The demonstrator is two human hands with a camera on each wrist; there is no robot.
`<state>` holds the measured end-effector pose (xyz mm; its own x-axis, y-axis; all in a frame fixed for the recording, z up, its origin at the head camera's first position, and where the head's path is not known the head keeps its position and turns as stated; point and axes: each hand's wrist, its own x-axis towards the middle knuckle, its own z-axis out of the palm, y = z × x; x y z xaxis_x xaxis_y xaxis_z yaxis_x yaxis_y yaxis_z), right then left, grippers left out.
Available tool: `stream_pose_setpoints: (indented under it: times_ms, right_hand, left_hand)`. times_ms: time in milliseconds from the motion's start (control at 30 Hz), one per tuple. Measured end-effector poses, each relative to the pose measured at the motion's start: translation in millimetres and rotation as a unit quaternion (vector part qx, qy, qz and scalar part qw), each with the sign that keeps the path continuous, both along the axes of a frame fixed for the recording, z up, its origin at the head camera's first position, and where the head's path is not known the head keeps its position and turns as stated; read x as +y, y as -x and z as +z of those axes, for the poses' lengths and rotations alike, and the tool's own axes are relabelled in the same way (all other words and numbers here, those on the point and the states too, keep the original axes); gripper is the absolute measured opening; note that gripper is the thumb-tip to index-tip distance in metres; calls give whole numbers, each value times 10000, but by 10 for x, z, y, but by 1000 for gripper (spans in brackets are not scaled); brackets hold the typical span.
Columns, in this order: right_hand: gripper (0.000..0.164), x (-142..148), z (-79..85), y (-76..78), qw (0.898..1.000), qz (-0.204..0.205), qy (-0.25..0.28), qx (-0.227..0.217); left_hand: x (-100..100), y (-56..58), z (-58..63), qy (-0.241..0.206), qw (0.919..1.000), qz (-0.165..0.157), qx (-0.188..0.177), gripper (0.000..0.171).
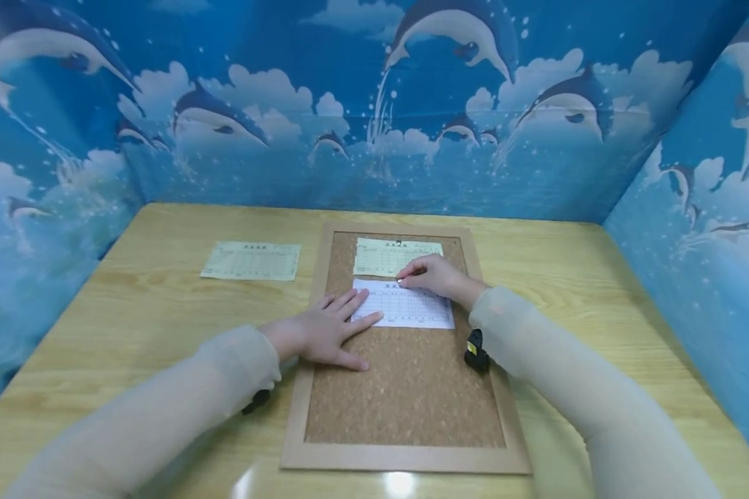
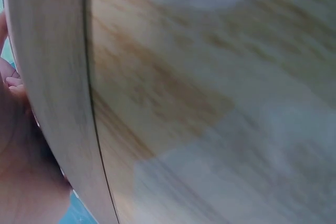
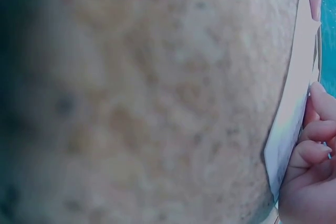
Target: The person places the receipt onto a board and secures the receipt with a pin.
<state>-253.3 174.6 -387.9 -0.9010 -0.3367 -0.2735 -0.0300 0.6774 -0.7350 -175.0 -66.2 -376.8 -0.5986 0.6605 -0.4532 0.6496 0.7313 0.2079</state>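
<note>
A white printed form (image 1: 415, 308) lies on the framed cork board (image 1: 406, 388). My left hand (image 1: 331, 336) rests with spread fingers at its left side, fingertips on the paper and the palm over the board's left frame. At the form's top edge, thumb and forefinger of my right hand (image 1: 435, 276) pinch a small shiny push pin (image 1: 400, 280). In the right wrist view the right hand (image 3: 315, 166) has curled fingers beside the white form (image 3: 294, 108). Just above, a pale green form (image 1: 374, 256) is fixed to the cork by a push pin (image 1: 398, 243) at its top edge.
Another pale green form (image 1: 250, 261) lies on the wooden table (image 1: 162, 305) left of the board. A blue dolphin-print curtain (image 1: 374, 173) stands along the table's back and both sides. The left wrist view mostly shows blurred board frame (image 2: 52, 77) and tabletop.
</note>
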Motion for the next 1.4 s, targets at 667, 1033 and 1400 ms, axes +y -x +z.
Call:
stream_pose_setpoints:
  times_ms: [667,1033,1400]
  right_hand:
    - [15,23,3,11,9999,63,24,96]
    - [15,27,21,23,9999,51,40,98]
    - [14,-20,29,8,10000,62,18,-27]
  left_hand:
    - [13,2,-24,-39,10000,4,17,88]
    - [22,32,6,61,9999,-40,80,88]
    - [-19,12,1,-22,10000,3,0,87]
